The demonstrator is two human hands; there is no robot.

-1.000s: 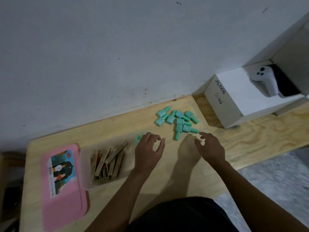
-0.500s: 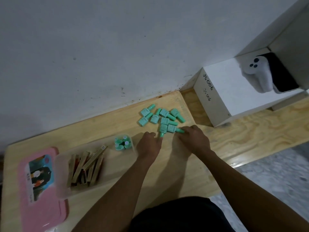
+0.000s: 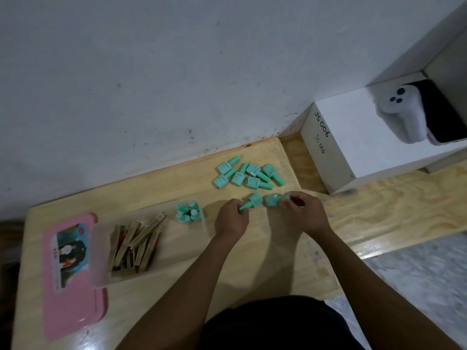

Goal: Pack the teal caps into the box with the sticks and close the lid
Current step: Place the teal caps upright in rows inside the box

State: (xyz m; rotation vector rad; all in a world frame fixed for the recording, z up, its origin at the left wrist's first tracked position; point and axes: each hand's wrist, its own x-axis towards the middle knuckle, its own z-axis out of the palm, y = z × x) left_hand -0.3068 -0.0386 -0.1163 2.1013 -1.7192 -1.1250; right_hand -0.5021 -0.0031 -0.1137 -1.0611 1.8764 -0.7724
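Head view: both hands (image 3: 267,214) each grip a teal cap (image 3: 254,202)

pale grainy wood on the table (image 3: 177,188); smooth teal plastic caps (image 3: 249,174); frosted translucent plastic box (image 3: 174,245); shiny gold metallic-looking sticks (image 3: 136,242); glossy pink plastic lid (image 3: 75,306).

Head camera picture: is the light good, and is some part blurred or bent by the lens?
Head view: dim, flat light, with soft shadows under both hands; the left hand and right hand are slightly smeared; the wall edge and table bow from wide-angle distortion; the clear box looks hazy; no strong glare.
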